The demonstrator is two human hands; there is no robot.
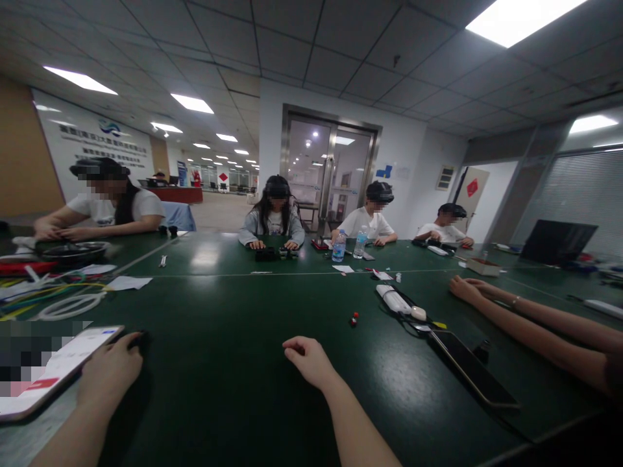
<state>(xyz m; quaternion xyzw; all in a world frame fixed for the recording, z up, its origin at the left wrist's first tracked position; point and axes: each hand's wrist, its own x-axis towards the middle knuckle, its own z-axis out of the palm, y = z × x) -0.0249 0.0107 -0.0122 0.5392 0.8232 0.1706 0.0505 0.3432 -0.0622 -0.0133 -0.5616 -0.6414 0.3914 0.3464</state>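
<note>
Black, small and rounded, the object (139,338) peeks past the left hand (109,371).

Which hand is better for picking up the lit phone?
Probably the left. The left hand lies right beside the lit phone; the right hand rests farther off, mid-way across the green table.

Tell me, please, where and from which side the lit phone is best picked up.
Probably by its two long edges, from above, with the left hand. The lit phone lies flat and screen-up on the green table, so only its thin sides offer purchase, and the long edge beside that hand is exposed. Avoid the small black object at the fingertips.
</note>
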